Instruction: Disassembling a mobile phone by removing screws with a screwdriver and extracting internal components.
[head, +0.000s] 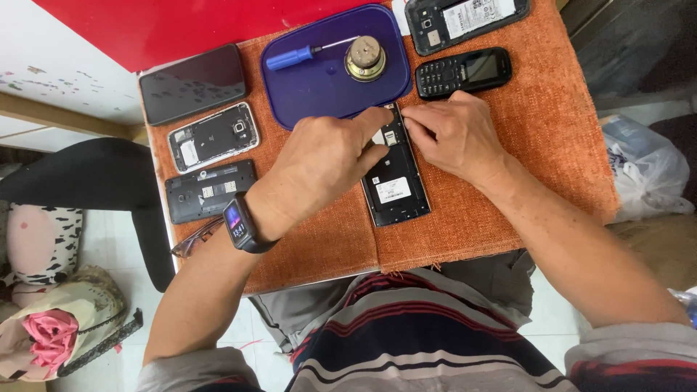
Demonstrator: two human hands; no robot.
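Both hands are on the opened phone [396, 190], which lies back-up in the middle of the orange-cloth surface [552, 145] with its cover off. The left hand [327, 163] pins the top edge with its fingers nearly closed, and the right hand [454, 134] pinches at the card slot area (can't tell if it's actually holding anything tiny). My worry is that 1 slip there could bend the slot contacts. The blue tray [319, 91] with its screwdriver [294, 56] and small round speaker [365, 59] sits just behind, easy to knock.
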